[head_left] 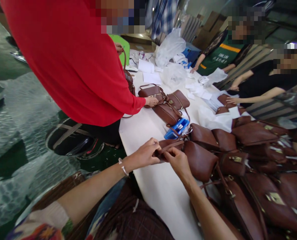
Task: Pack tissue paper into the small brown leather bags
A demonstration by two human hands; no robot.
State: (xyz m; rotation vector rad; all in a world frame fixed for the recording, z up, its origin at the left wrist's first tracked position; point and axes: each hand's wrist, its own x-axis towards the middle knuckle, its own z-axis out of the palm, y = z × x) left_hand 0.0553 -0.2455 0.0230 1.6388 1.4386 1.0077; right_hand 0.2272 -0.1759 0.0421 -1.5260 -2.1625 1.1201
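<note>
Both of my hands are on a brown leather handbag (167,144) at the table's near left edge. My left hand (148,154), with a bracelet at the wrist, closes its fingers on the bag's left side. Just to the right, my right hand (177,161) pinches the bag's strap (172,146). The bag's lower part is hidden behind my fingers. Touching close by on the right is another brown handbag (200,160). A blue tray (177,128) with small items in it lies just beyond my hands.
Brown handbags (254,131) crowd the right side of the white table (153,186). A person in a red top (83,66) stands at the left, one hand on a group of handbags (167,111). Across the table, two people work near plastic bags (172,46) and papers. Bubble wrap (28,96) covers the floor.
</note>
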